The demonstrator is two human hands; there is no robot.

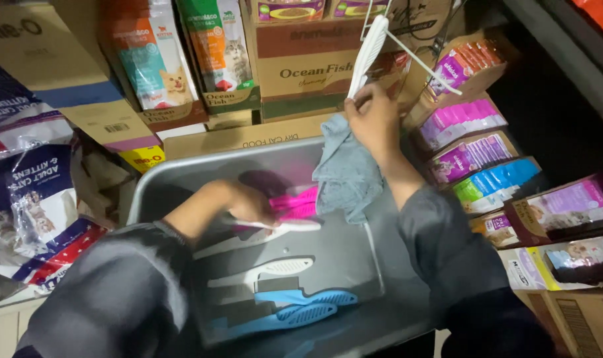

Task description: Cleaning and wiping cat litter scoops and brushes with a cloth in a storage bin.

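Pet-food boxes [301,66] fill the frame's top above a grey tray [182,179]. At centre, the left hand [251,204] grips a white comb [291,226] beside pink combs [295,202]. Upper right, the right hand [374,119] holds another white comb [369,50] and a grey cloth [346,172].

Left hand [251,204] fingers hidden behind pink combs [296,202], bags [23,192] cut off left
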